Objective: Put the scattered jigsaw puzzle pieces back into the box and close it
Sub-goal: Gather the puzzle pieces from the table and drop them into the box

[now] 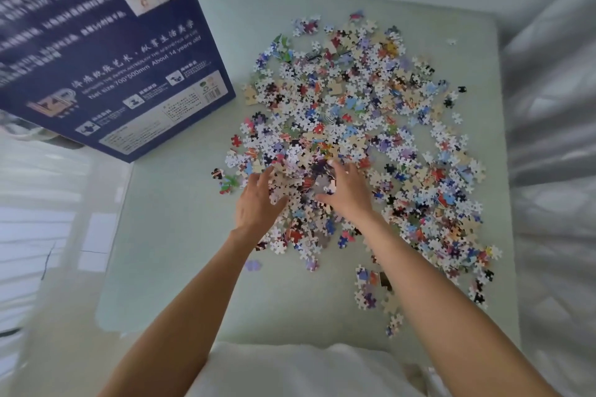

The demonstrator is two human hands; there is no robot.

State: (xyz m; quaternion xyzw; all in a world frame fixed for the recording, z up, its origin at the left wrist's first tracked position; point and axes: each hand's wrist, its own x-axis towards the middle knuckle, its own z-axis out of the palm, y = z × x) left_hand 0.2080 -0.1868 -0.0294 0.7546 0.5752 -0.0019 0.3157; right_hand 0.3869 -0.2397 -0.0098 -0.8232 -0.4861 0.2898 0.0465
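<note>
i am at the scooping step. my left hand [258, 200] and my right hand [346, 192] are both in the near middle of the big heap of small colourful cardboard jigsaw pieces [371, 126]. the two hands face each other and cup a little mound of pieces between them. my fingers are bent round the mound on each side, so i am gripping a handful of pieces with both hands together.

the pieces lie spread over the pale green padded table top [180, 267], mostly in the middle and on the right side, from far to near. a few strays sit apart, like a purple piece [252, 265] near my left arm and a black one [461, 89] far right.

the dark blue cardboard box with white writing [106, 51] is at the far left. i only see its printed outside, so i cannot tell where its opening is.

next i think i must lift the handful without spilling and carry it left to the box. almost all the pieces are still out, so there is a lot left to do. nothing blocks the way to the box.
</note>
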